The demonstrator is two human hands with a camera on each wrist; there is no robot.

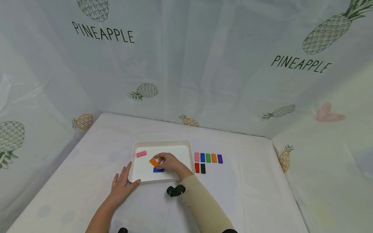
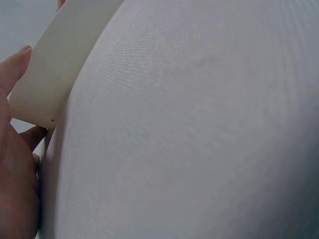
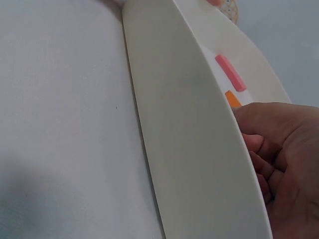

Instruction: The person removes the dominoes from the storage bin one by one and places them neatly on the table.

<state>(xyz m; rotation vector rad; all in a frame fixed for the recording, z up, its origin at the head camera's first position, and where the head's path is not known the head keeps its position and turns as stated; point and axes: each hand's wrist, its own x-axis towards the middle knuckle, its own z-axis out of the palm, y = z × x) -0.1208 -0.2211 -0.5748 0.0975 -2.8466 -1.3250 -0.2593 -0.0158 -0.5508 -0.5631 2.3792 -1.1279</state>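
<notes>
My right hand pinches an orange block between thumb and fingers inside the white tray. Just below the orange block lies a blue block, partly under the fingers. A pink block rests near the tray's upper left corner. My left hand touches the tray's lower left corner with fingers spread, the thumb at the front edge. In the left wrist view that hand is beside the tray wall. The right wrist view shows the tray wall hiding part of the right hand.
Right of the tray, several blocks lie in two rows: an upper row from a pink block to a purple block, with a red block and a black block below. A pineapple-print curtain hangs around the white table.
</notes>
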